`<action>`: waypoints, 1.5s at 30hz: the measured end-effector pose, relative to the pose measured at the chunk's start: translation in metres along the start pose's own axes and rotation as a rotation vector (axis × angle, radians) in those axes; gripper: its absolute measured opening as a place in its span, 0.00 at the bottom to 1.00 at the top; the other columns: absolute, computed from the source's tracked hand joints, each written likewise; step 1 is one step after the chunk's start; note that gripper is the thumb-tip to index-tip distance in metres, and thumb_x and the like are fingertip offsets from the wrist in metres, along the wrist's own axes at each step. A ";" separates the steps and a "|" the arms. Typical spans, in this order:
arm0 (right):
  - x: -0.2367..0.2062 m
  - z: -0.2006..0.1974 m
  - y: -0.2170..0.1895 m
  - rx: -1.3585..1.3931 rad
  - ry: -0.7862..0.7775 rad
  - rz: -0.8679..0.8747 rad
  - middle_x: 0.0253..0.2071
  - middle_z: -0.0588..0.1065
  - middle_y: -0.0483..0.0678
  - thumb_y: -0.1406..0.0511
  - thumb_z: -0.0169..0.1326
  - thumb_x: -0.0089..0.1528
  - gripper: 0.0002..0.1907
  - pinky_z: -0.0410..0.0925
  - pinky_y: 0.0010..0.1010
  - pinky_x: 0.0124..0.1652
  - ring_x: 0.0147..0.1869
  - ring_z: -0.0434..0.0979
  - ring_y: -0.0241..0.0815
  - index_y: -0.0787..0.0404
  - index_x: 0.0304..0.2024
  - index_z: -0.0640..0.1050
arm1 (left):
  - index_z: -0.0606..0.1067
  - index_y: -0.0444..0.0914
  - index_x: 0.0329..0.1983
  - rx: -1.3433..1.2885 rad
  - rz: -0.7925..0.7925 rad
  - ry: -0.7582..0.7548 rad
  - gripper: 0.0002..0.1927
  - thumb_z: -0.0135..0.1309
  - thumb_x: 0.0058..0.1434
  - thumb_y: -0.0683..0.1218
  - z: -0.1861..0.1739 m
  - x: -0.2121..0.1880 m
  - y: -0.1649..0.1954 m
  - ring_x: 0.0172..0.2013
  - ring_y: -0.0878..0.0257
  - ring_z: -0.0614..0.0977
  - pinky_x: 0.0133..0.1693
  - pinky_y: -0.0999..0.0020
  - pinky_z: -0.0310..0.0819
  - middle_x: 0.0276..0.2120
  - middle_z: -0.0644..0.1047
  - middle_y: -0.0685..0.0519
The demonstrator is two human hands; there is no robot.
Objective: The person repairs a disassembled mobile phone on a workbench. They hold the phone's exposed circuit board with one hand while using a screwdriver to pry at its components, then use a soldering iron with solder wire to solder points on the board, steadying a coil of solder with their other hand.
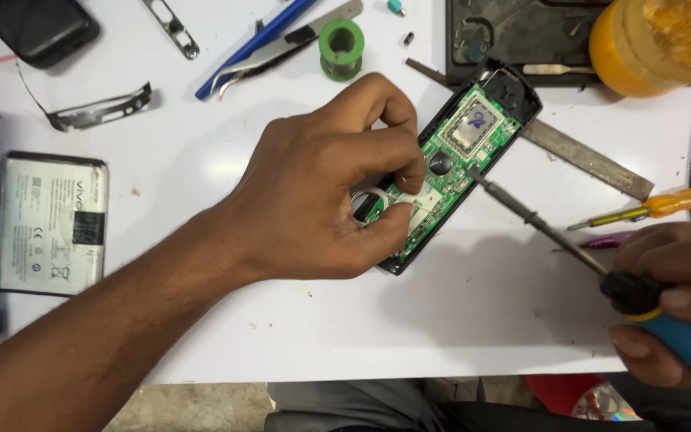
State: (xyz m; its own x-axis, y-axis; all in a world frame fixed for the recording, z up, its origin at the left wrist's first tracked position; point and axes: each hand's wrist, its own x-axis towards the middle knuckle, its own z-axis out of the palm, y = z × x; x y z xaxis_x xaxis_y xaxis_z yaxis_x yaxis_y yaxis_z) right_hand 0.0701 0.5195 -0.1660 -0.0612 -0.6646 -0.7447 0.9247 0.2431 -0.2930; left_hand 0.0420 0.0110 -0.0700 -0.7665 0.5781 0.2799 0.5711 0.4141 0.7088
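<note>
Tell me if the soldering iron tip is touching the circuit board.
Touching. In the head view, the soldering iron, held in the right hand, has its tip resting on the green circuit board, with no gap visible. The left hand steadies the board.

Centre: opened black phone with green circuit board on white table
Left: flat silver battery
Behind: green solder spool
Right: yellow-handled screwdriver

Battery, solder spool, orange jar on table
</note>
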 end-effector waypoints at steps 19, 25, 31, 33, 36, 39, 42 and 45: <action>0.052 0.153 0.041 -0.920 0.927 -1.464 0.38 0.71 0.50 0.55 0.55 0.69 0.24 0.69 0.25 0.35 0.35 0.73 0.35 0.68 0.52 0.67 | 0.76 0.40 0.30 0.014 0.096 0.078 0.04 0.61 0.54 0.43 0.003 -0.017 -0.005 0.29 0.69 0.74 0.30 0.69 0.68 0.40 0.74 0.58; 0.063 0.186 0.013 -1.498 1.017 -1.695 0.38 0.72 0.54 0.61 0.63 0.62 0.23 0.66 0.31 0.26 0.34 0.72 0.39 0.66 0.50 0.68 | 0.78 0.41 0.32 -0.066 0.063 0.069 0.05 0.60 0.53 0.44 -0.004 -0.021 -0.002 0.27 0.70 0.74 0.29 0.70 0.67 0.39 0.74 0.59; 0.064 0.204 0.021 -1.841 0.992 -1.530 0.40 0.72 0.58 0.58 0.66 0.59 0.28 0.65 0.30 0.26 0.35 0.72 0.43 0.63 0.52 0.67 | 0.79 0.40 0.34 -0.070 0.083 0.078 0.07 0.61 0.51 0.44 -0.008 -0.029 -0.006 0.26 0.69 0.71 0.28 0.68 0.63 0.38 0.73 0.57; 0.066 0.209 0.019 -1.846 1.025 -1.521 0.40 0.71 0.58 0.60 0.66 0.60 0.28 0.65 0.32 0.26 0.35 0.71 0.43 0.64 0.52 0.66 | 0.80 0.40 0.35 -0.080 0.095 0.095 0.07 0.61 0.52 0.44 -0.009 -0.031 -0.008 0.26 0.69 0.71 0.28 0.69 0.63 0.38 0.73 0.58; 0.070 0.216 0.012 -1.860 1.046 -1.542 0.41 0.70 0.58 0.61 0.67 0.59 0.28 0.64 0.33 0.26 0.33 0.70 0.41 0.65 0.52 0.67 | 0.79 0.40 0.36 -0.120 0.111 0.122 0.08 0.61 0.53 0.44 -0.012 -0.034 -0.008 0.28 0.69 0.72 0.29 0.69 0.66 0.38 0.74 0.59; 0.070 0.223 0.007 -1.900 1.024 -1.528 0.42 0.69 0.58 0.63 0.68 0.59 0.27 0.64 0.34 0.27 0.34 0.69 0.42 0.64 0.52 0.67 | 0.79 0.41 0.36 -0.121 0.107 0.150 0.08 0.61 0.53 0.44 -0.016 -0.035 -0.007 0.28 0.69 0.73 0.30 0.69 0.67 0.38 0.74 0.59; 0.071 0.226 0.010 -1.862 1.023 -1.512 0.43 0.69 0.58 0.64 0.68 0.59 0.27 0.65 0.35 0.29 0.36 0.70 0.44 0.63 0.53 0.67 | 0.79 0.41 0.36 -0.122 0.093 0.163 0.08 0.62 0.52 0.45 -0.015 -0.038 -0.007 0.29 0.68 0.73 0.31 0.68 0.68 0.37 0.74 0.58; 0.071 0.224 0.013 -1.863 1.081 -1.500 0.43 0.69 0.59 0.64 0.69 0.59 0.28 0.65 0.35 0.30 0.36 0.70 0.43 0.64 0.53 0.67 | 0.79 0.41 0.36 -0.119 0.104 0.168 0.08 0.62 0.52 0.45 -0.013 -0.036 -0.010 0.28 0.68 0.73 0.30 0.67 0.69 0.37 0.74 0.58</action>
State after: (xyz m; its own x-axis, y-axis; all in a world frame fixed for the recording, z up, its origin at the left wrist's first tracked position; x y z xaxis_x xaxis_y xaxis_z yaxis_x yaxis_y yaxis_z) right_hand 0.1618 0.3170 -0.0879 -0.5624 -0.6419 0.5213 -0.7917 0.5999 -0.1155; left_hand 0.0600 -0.0237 -0.0788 -0.7493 0.4840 0.4520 0.6183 0.2669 0.7392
